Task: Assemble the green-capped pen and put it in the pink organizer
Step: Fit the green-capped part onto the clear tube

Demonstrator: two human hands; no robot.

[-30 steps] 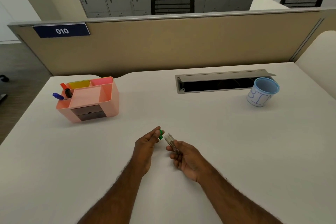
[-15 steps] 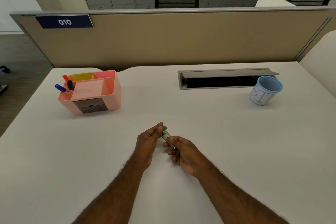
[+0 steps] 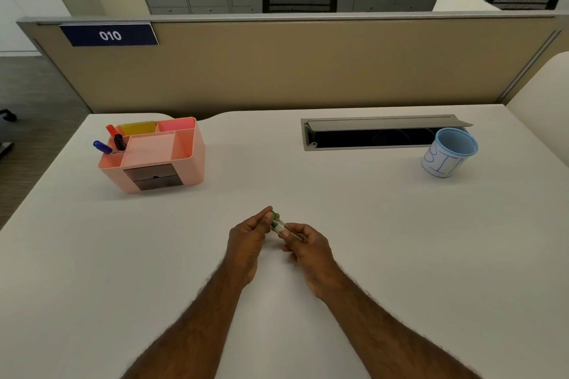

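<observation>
Office desk (image 3: 369, 240) under a beige partition, with both hands meeting low at centre. Left hand (image 3: 246, 237) pinches the green cap (image 3: 273, 215) while the right hand (image 3: 308, 248) grips the clear pen barrel (image 3: 281, 227), cap touching the barrel's end. Keeping cap and barrel in one straight line should help; press until seated. Pink organizer (image 3: 187, 163) stands well apart, far left, already holding other pens.

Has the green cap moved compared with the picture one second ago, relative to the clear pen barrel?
Yes. The green cap in the left hand was apart from the pen barrel; now it meets the barrel's end, held by the right hand.
</observation>
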